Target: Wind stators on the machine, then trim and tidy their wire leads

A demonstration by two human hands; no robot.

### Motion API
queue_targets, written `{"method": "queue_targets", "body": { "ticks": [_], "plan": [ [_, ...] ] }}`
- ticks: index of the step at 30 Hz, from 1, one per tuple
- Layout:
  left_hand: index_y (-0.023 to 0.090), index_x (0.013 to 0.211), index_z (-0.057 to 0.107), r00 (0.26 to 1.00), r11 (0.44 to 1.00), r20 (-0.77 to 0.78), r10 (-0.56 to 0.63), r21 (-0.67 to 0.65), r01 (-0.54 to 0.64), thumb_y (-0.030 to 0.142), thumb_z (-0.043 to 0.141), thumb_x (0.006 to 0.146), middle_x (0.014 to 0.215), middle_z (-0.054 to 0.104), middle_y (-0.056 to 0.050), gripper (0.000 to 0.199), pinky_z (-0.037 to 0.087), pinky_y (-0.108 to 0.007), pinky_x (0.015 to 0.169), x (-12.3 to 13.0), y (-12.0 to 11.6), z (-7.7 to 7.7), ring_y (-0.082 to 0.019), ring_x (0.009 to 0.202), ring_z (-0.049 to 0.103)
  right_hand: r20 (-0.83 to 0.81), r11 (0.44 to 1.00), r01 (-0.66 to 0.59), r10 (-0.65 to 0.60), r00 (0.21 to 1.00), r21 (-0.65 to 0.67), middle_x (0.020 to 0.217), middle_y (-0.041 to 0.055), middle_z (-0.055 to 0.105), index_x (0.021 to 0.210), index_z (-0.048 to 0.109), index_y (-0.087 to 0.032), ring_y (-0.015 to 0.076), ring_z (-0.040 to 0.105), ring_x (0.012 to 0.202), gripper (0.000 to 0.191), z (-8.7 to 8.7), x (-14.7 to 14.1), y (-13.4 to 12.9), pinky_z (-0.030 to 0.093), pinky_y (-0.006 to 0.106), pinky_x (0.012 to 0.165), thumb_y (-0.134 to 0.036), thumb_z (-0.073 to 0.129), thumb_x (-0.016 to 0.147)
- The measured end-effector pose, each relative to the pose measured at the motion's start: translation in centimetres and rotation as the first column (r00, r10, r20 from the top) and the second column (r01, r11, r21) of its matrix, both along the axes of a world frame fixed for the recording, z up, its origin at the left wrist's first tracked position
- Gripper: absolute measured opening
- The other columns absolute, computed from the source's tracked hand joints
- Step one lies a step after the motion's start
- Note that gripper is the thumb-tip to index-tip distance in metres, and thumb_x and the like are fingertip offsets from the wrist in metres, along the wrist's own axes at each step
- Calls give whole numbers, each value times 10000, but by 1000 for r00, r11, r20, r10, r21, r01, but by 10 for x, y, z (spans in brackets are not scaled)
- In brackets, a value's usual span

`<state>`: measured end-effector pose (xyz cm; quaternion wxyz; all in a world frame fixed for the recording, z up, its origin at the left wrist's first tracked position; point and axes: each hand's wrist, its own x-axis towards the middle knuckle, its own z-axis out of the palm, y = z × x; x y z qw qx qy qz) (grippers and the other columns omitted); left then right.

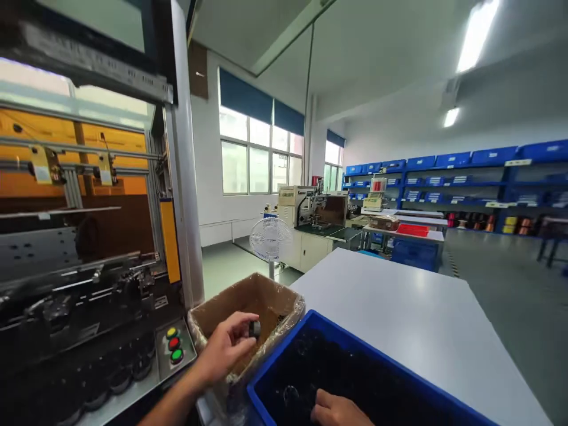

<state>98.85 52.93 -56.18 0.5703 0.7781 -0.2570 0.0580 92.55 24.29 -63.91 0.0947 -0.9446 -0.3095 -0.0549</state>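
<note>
Over the cardboard box (208,313), my left hand (226,349) pinches a small dark round part (254,329) between thumb and fingers. My right hand (339,409) is low inside the blue bin (377,349), at the dark parts (328,370) lying there. Its fingers are curled together, and what they hold, if anything, is hidden. The box is wrapped in clear plastic and stands against the left side of the bin.
On the left stands a machine with a metal post (186,177) and a panel of yellow, red and green buttons (174,343). A white table (399,296) extends beyond the bin. A white fan (270,239) stands behind the box.
</note>
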Motion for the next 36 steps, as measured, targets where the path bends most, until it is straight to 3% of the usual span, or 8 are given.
{"method": "queue_targets", "body": {
  "ticks": [2,5,9,12,15,20,29,36],
  "plan": [
    [169,1124,721,986,975,-166,-33,-222,-5,300,736,794,843,651,-28,356,477,-236,683,-35,7,-8,-127,752,573,24,993,16,-19,1000,115,809,29,631,714,569,-178,119,627,667,241,7,-2,3,482,205,607,27,445,743],
    [176,1118,732,942,921,-320,-99,-389,-36,268,827,719,910,709,-60,421,521,-252,747,-84,12,-9,-153,827,633,102,957,-32,3,995,288,827,55,627,761,609,-173,139,634,676,223,32,-10,10,526,242,615,-47,444,842],
    [215,1045,774,886,849,-445,-134,-513,-129,180,892,637,1025,761,-76,426,567,-252,784,-131,11,-12,-153,840,688,250,835,-232,118,961,498,848,61,645,943,647,-172,141,631,687,117,74,-34,35,544,244,595,-134,539,917],
    [254,1053,784,857,802,-480,-188,-578,-148,142,903,617,1032,779,-59,465,583,-232,786,-156,3,-22,-136,815,704,309,734,-367,222,925,572,871,60,674,1039,632,-179,146,659,763,167,88,-61,57,568,247,657,-91,590,903],
    [249,1053,792,820,787,-499,-280,-609,-102,137,896,635,1050,784,-67,445,587,-221,806,-172,-7,-30,-143,852,718,312,678,-426,292,904,600,904,74,691,1078,624,-181,155,685,825,219,82,-83,68,586,253,693,-62,595,898],
    [243,1069,789,781,771,-530,-330,-629,-102,153,902,631,948,799,-56,461,585,-219,820,-183,-22,-39,-161,882,733,259,675,-393,295,920,625,939,88,676,1083,638,-184,168,685,856,221,67,-91,67,605,286,717,-70,609,896],
    [177,993,797,794,791,-575,-198,-572,-217,179,942,543,909,804,-81,473,609,-281,798,-184,-29,-43,-200,830,743,302,660,-451,335,893,601,967,97,668,1164,597,-165,185,661,890,295,65,-88,66,593,331,751,-78,597,883],
    [185,956,800,818,764,-551,-164,-596,-249,187,952,528,914,809,-66,454,621,-247,786,-183,-29,-40,-202,836,765,448,685,-580,393,803,440,977,115,649,1212,537,-144,217,642,908,314,60,-79,64,587,411,778,-177,632,914]
  ]
}}
